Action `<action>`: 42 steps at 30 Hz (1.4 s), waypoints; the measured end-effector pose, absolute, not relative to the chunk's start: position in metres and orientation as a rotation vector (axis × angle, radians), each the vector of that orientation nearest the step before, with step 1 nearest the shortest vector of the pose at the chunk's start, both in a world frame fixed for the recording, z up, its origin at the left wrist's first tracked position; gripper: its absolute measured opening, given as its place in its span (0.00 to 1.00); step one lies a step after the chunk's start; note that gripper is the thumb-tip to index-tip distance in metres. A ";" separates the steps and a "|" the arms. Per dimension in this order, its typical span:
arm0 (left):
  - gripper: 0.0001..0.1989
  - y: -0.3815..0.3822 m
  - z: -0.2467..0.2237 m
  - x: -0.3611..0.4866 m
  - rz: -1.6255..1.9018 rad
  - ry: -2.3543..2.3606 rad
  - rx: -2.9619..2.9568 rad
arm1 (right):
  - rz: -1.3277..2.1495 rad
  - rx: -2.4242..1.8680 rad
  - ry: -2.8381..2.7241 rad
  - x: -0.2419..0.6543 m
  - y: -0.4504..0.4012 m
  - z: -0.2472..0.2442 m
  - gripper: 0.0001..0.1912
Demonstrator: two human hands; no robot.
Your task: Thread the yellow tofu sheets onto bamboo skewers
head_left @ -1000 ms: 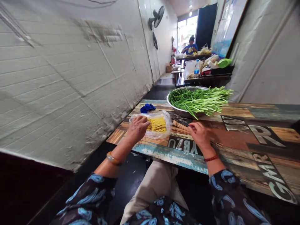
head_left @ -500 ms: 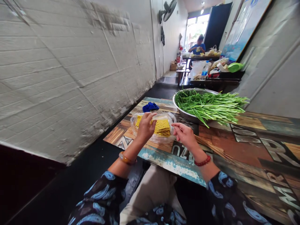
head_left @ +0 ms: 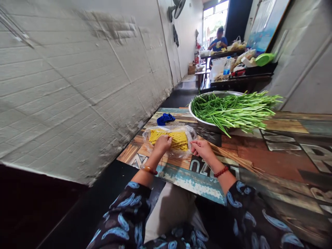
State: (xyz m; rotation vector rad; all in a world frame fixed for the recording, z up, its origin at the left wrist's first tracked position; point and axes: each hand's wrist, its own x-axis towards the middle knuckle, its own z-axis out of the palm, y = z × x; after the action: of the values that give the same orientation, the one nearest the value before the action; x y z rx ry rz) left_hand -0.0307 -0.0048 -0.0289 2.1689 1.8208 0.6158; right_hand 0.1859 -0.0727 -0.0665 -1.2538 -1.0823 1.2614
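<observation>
A clear plastic bag (head_left: 191, 133) lies open on the table, with a stack of yellow, dimpled, sheet-like pieces (head_left: 178, 140) on it. My left hand (head_left: 162, 144) is over the front of the stack, its fingers closed at the yellow pieces; whether it grips one is hidden. Beside the bag's right edge, my right hand (head_left: 202, 148) has thumb and fingers pinched together. What it holds, if anything, is too small to make out. Thin wooden skewers (head_left: 233, 157) lie in a loose bundle behind and to the right of my right hand.
A large metal bowl (head_left: 192, 112) heaped with long green stalks (head_left: 236, 110) stands behind the skewers. A blue cloth (head_left: 165, 119) lies beyond the bag. Farther back, another table holds a water bottle (head_left: 226, 68) and bags; a person in blue (head_left: 219, 43) sits behind.
My left hand has come down onto the yellow pieces and its fingers have closed. My right hand stays pinched near the bag's right edge. The view has shifted slightly.
</observation>
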 end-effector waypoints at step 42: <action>0.24 -0.012 -0.046 0.036 1.334 1.720 1.380 | 1.176 -1.306 -1.112 0.195 -0.082 -0.080 0.26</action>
State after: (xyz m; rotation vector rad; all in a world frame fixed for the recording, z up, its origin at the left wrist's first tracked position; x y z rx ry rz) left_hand 0.0359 -0.0119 -0.0460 1.3803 1.7203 1.3344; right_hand 0.1947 -0.0820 -0.0800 -1.3056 -1.1122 1.1759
